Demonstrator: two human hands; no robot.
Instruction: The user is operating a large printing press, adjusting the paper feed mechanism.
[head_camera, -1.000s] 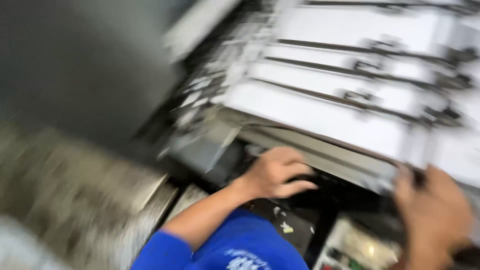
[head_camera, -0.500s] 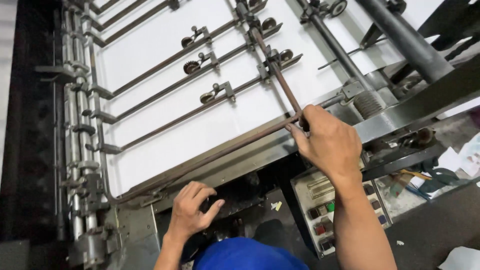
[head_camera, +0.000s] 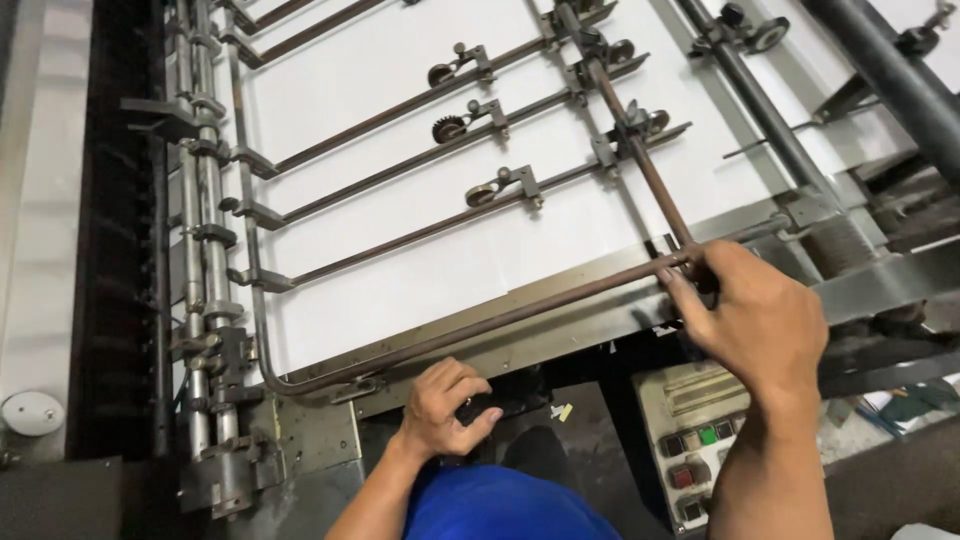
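I look down on a printing machine's feed table (head_camera: 420, 290) covered with white paper sheets. A brown metal frame bar (head_camera: 480, 325) runs along its near edge, with thin rods carrying small wheels (head_camera: 482, 193) across the sheets. My right hand (head_camera: 755, 320) is closed on the frame bar's right corner, where a cross rod (head_camera: 640, 160) meets it. My left hand (head_camera: 445, 405) reaches under the table's front edge and grips a dark knob or handle (head_camera: 490, 408), mostly hidden by my fingers. My blue sleeve (head_camera: 500, 505) shows at the bottom.
A control panel (head_camera: 690, 440) with red and green buttons sits below my right hand. Steel shafts with clamps (head_camera: 200, 250) run down the left side. Heavy dark rollers (head_camera: 880, 70) cross the upper right. Papers and tools lie at the lower right (head_camera: 900, 405).
The view has steadied from a blurred swing onto the feed table. My right hand stays on the frame bar's corner and my left hand stays under the front edge.
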